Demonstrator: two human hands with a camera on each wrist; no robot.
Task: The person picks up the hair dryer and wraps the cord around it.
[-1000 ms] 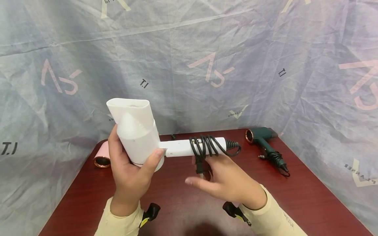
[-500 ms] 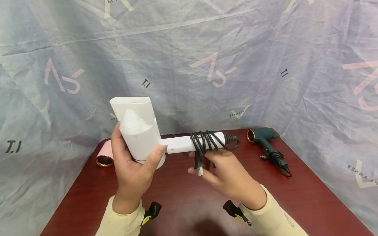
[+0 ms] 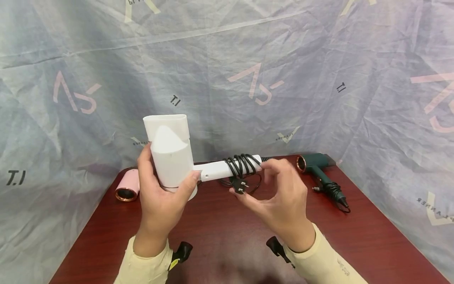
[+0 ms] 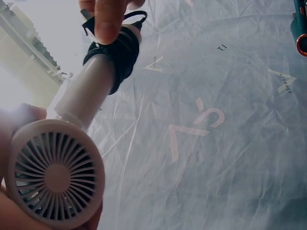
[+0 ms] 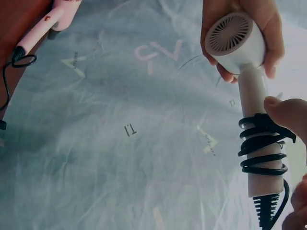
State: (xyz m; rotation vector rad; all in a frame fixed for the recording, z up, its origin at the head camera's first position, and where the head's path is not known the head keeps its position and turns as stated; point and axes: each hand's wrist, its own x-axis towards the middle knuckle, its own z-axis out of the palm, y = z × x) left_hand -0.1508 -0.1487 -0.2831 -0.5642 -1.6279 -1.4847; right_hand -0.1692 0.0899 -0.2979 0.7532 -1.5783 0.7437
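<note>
A white hair dryer [image 3: 173,165] is held up above the table, its flat nozzle pointing upward and its handle [image 3: 214,170] out to the right. My left hand [image 3: 161,209] grips the barrel, with the thumb near the handle joint. In the left wrist view the round slotted intake grille [image 4: 56,172] faces the camera. A black cord [image 3: 241,165] is wound round the handle, and its plug [image 3: 239,184] hangs below. My right hand [image 3: 280,201] forms a wide C beside the handle's end: the thumb touches the plug, while the index fingertip is by the handle's end.
A pink hair dryer [image 3: 128,184] lies at the table's back left, partly behind my left hand. A dark green hair dryer [image 3: 320,173] with its cord wrapped lies at the back right. Grey printed cloth [image 3: 227,79] hangs behind the red-brown table [image 3: 220,232].
My right hand has shifted from beneath the handle to its right end, with the thumb at the plug. The plug has turned. The dryer has straightened and moved slightly right in my left hand.
</note>
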